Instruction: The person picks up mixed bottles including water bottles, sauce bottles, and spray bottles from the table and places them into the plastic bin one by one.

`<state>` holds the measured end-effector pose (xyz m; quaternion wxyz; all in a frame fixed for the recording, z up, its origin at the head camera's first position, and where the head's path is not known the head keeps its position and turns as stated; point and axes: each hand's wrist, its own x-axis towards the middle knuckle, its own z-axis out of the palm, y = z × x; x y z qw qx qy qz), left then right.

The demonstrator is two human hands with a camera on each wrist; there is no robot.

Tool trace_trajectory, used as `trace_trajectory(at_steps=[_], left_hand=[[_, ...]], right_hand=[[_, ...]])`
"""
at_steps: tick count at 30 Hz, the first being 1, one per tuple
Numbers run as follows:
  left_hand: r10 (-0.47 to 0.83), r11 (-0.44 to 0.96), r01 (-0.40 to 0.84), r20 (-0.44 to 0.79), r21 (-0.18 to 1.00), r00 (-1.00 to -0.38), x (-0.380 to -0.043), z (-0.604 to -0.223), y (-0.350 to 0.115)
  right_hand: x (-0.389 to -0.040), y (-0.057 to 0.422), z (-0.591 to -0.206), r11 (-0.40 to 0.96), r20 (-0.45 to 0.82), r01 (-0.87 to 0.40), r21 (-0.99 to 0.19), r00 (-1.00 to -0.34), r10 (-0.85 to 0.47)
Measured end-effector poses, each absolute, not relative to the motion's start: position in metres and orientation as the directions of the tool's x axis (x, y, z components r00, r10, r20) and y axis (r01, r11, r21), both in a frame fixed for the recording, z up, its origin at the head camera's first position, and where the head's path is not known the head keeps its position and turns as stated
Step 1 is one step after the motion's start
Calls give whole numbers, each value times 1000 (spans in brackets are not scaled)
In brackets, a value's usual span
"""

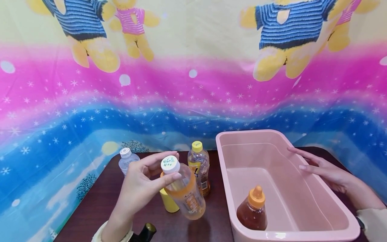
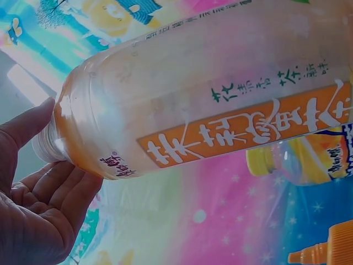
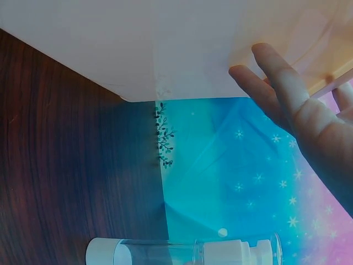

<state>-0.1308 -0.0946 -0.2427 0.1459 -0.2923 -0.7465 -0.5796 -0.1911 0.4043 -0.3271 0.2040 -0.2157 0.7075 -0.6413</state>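
Note:
My left hand (image 1: 140, 185) grips a clear plastic tea bottle (image 1: 188, 198) near its white cap (image 1: 170, 164), fingers and thumb around the neck. The bottle leans with its base toward the right, over the table; its orange label (image 2: 242, 127) shows in the left wrist view. To the right stands a pink bin (image 1: 222, 161), and my right hand (image 1: 329, 171) lies at its right rim with fingers extended over the edge. Inside the bin's near left corner, a squeeze bottle (image 1: 252, 215) of dark red-brown content with an orange nozzle cap stands upright.
Behind the held bottle stands a yellow-capped drink bottle (image 1: 198, 158). A white-capped clear bottle (image 1: 125, 156) is at the back left. A yellow container (image 1: 170, 203) is partly hidden by the held bottle. A clear, white-capped container (image 3: 160, 251) appears low in the right wrist view.

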Motion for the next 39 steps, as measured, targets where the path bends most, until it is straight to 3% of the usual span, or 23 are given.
trace_trajectory(at_steps=[19,27,35,39], left_hand=[[186,31,721,705,692,-684,-128,-228,-101],[163,85,681,664,728,-730,-123,-221,-106],[150,-95,755,759,648,-633,-128,-220,-110],[140,-119,748,757,653,-638,-128,-219,-110]], right_hand=[[-191,403,-327,61,-5,-37,-997,-819,-573],[-191,403,-328,68,1,-49,-996,-824,-566],[-192,404,-327,58,0,-41,-997,-817,-577],[-192,404,-328,43,2,-34,-998,-805,-593]])
